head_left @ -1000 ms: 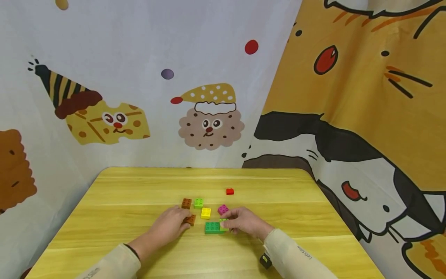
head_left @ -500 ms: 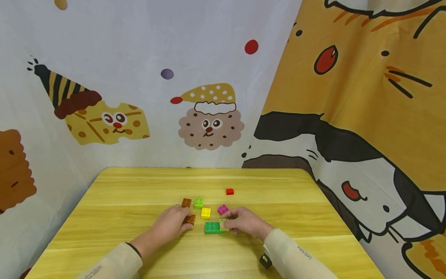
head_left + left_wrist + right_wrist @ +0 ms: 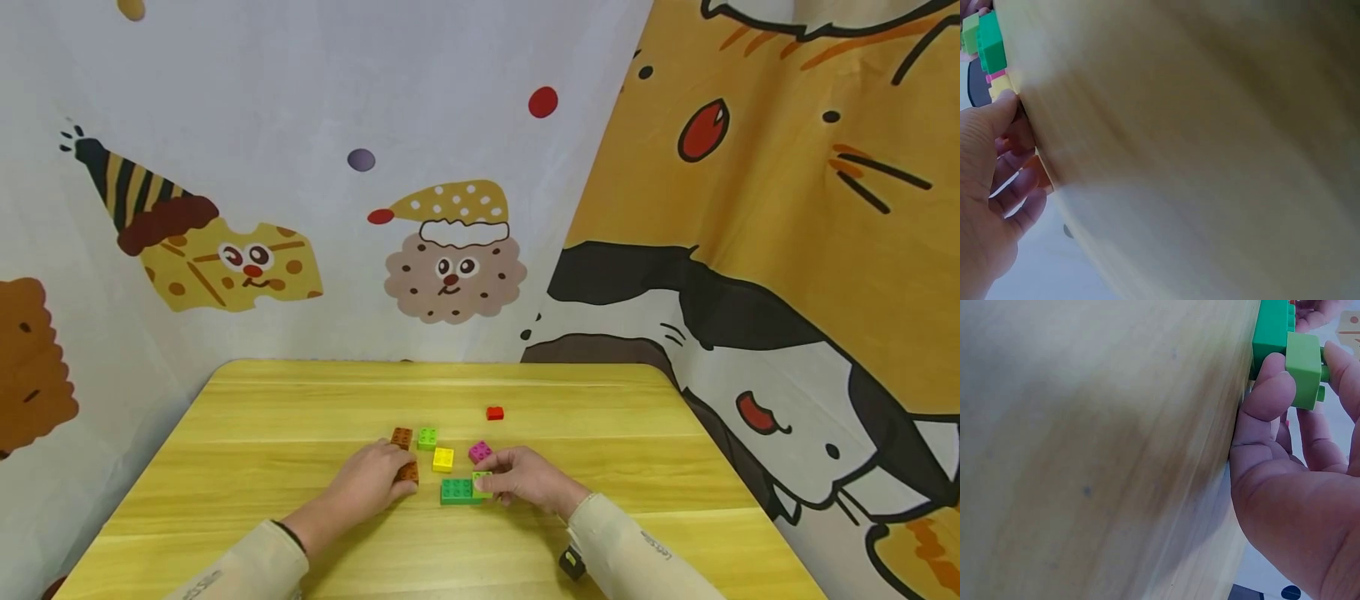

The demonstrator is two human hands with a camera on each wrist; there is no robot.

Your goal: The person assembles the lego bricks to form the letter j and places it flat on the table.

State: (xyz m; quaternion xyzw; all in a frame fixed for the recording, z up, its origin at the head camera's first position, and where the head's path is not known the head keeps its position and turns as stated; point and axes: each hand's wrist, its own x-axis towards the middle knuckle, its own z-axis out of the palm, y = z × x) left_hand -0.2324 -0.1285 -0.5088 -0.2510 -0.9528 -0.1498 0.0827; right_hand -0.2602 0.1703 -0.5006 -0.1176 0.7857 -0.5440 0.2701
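My left hand (image 3: 367, 477) holds a brown building brick (image 3: 408, 472) on the table, with the thumb at its near side and the fingers behind it. Just past those fingers sits a second brown brick (image 3: 402, 436). With thumb and fingers, my right hand (image 3: 534, 482) pinches a light green brick (image 3: 1304, 370). That brick sits raised on the right end of a longer dark green brick (image 3: 457, 492), whose left studs show. In the left wrist view, the left fingers (image 3: 1016, 187) curl beside the brown bricks.
Beyond the dark green brick lie a yellow brick (image 3: 443, 459) and a magenta brick (image 3: 480, 452). Another light green brick (image 3: 427, 438) and a small red brick (image 3: 495, 413) lie farther back. A black object (image 3: 572, 562) is by the right sleeve. Printed curtains stand behind the table (image 3: 300, 400).
My left hand has shifted the brown brick very slightly leftward. The right hand and the green bricks have stayed in place.
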